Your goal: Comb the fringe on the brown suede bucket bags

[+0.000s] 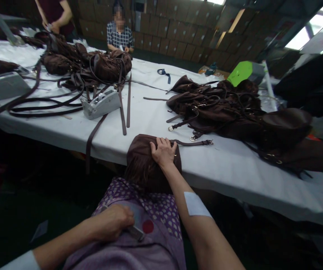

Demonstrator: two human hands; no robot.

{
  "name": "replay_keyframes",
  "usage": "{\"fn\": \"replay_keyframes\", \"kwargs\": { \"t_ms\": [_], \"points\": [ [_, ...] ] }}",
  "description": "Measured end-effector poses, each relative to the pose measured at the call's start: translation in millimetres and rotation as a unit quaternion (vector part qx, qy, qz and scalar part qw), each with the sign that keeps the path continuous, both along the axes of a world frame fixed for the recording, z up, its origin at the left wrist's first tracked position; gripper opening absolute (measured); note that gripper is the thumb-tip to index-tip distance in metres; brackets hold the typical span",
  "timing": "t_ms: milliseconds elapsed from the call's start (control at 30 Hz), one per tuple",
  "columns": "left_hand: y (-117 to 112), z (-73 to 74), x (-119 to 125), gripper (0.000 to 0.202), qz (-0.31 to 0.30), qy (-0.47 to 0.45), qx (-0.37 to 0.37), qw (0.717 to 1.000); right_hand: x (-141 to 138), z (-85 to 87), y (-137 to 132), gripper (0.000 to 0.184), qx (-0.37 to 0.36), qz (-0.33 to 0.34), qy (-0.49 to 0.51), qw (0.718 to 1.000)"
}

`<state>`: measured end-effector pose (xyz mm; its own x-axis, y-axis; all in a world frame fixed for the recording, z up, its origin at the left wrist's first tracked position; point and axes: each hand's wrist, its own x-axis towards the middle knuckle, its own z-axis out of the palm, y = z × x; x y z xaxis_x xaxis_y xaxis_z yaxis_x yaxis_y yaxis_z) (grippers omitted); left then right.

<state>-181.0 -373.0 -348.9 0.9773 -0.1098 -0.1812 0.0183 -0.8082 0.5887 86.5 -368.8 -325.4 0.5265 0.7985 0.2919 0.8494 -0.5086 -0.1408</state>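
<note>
A dark brown bag (pixel 138 150) hangs over the near edge of the table, its lower part against my lap. My right hand (pixel 164 152) lies on top of it, fingers spread and palm down. From the bag a thin strap with a buckle (pixel 208 142) stretches out to the right across the white surface. Over my purple clothing, my left hand (pixel 116 221) is closed around a small grey metal tool (pixel 135 232); its exact kind is hard to make out, since the fingers hide most of it.
The white-covered table (pixel 147 116) carries a pile of brown bags (pixel 223 112) at right and another pile (pixel 85 62) at left. Grey tape dispensers (pixel 102 105) stand near the left edge. Long straps (pixel 48 108) trail there. A person (pixel 119 35) is across the table.
</note>
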Motion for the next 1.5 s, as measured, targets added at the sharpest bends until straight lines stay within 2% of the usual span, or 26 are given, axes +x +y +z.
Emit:
{"fn": "replay_keyframes", "kwargs": {
  "t_ms": [67, 100, 133, 200, 300, 367, 433, 500, 600, 667, 767, 867, 933, 967, 1033, 1067, 1133, 1200, 1267, 1333, 1400, 1433, 1500],
  "points": [
    [15.3, 5.5, -10.2, 0.018, 0.130, -0.034, -0.045, 0.990, 14.0, 3.2, 5.6, 0.052, -0.010, -0.061, 0.021, 0.998],
    [26.7, 10.6, -12.7, 0.022, 0.209, -0.059, -0.079, 0.973, 20.9, 5.1, 7.8, 0.053, -0.019, -0.075, 0.029, 0.997],
    [39.3, 16.7, -13.4, 0.025, 0.279, -0.084, -0.125, 0.948, 27.7, 7.1, 9.5, 0.054, -0.029, -0.077, 0.037, 0.996],
    [64.1, 29.2, -9.5, 0.030, 0.379, -0.118, -0.231, 0.888, 41.7, 11.8, 10.5, 0.054, -0.047, -0.060, 0.049, 0.996],
    [90.4, 40.5, 7.0, 0.041, 0.462, -0.133, -0.353, 0.803, 65.1, 19.1, 2.6, 0.056, -0.057, -0.076, 0.054, 0.994],
    [99.1, 40.2, 23.8, 0.049, 0.484, -0.126, -0.405, 0.765, 79.3, 21.6, -9.7, 0.061, -0.062, -0.117, 0.055, 0.990],
    [101.6, 34.2, 43.6, 0.053, 0.472, -0.103, -0.444, 0.755, 87.7, 20.5, -23.5, 0.066, -0.072, -0.144, 0.056, 0.985],
    [98.8, 25.0, 63.4, 0.049, 0.447, -0.096, -0.433, 0.777, 88.8, 16.5, -32.8, 0.066, -0.080, -0.146, 0.057, 0.984],
    [89.7, 13.6, 85.7, 0.041, 0.441, -0.142, -0.325, 0.824, 80.7, 11.3, -27.0, 0.059, -0.074, -0.135, 0.055, 0.986],
    [86.7, 13.5, 94.5, 0.041, 0.455, -0.169, -0.293, 0.824, 73.3, 12.7, -8.3, 0.051, -0.063, -0.119, 0.049, 0.990],
    [96.4, 24.1, 103.4, 0.040, 0.481, -0.198, -0.317, 0.793, 64.0, 27.1, 33.6, 0.040, -0.022, -0.038, 0.019, 0.999],
    [123.8, 32.4, 107.9, 0.043, 0.545, -0.220, -0.333, 0.738, 59.7, 54.2, 68.5, 0.036, 0.040, 0.080, 0.015, 0.996],
    [144.6, 31.3, 103.8, 0.047, 0.571, -0.195, -0.371, 0.706, 58.3, 72.3, 73.8, 0.035, 0.071, 0.116, 0.047, 0.990],
    [153.2, 29.9, 99.1, 0.048, 0.572, -0.172, -0.392, 0.699, 57.1, 79.0, 69.8, 0.036, 0.076, 0.122, 0.068, 0.987],
    [163.3, 29.7, 85.8, 0.050, 0.580, -0.143, -0.394, 0.699, 51.2, 84.3, 50.6, 0.039, 0.051, 0.144, 0.107, 0.983],
    [164.1, 32.9, 78.6, 0.049, 0.593, -0.152, -0.367, 0.701, 46.0, 82.6, 37.3, 0.043, 0.021, 0.169, 0.120, 0.978],
    [157.3, 48.5, 67.4, 0.043, 0.618, -0.213, -0.281, 0.703, 31.5, 72.0, 9.2, 0.056, -0.041, 0.229, 0.128, 0.964],
    [142.1, 73.7, 65.8, 0.036, 0.597, -0.272, -0.229, 0.720, 15.9, 56.7, -14.6, 0.059, -0.056, 0.248, 0.130, 0.958],
    [124.0, 97.5, 77.1, 0.033, 0.509, -0.262, -0.257, 0.779, 5.5, 42.1, -31.0, 0.041, -0.006, 0.232, 0.161, 0.959],
    [109.2, 107.6, 98.5, 0.032, 0.381, -0.219, -0.294, 0.849, 3.5, 30.8, -41.9, 0.029, 0.077, 0.223, 0.203, 0.950],
    [102.9, 98.7, 123.1, 0.027, 0.287, -0.170, -0.289, 0.897, 8.6, 22.9, -51.5, 0.030, 0.146, 0.226, 0.221, 0.937],
    [103.5, 88.6, 134.0, 0.026, 0.275, -0.147, -0.279, 0.908, 12.6, 19.8, -56.9, 0.030, 0.167, 0.226, 0.216, 0.935],
    [110.8, 64.4, 149.5, 0.025, 0.321, -0.116, -0.277, 0.898, 20.2, 14.1, -69.2, 0.027, 0.182, 0.226, 0.188, 0.938]
  ]
}}
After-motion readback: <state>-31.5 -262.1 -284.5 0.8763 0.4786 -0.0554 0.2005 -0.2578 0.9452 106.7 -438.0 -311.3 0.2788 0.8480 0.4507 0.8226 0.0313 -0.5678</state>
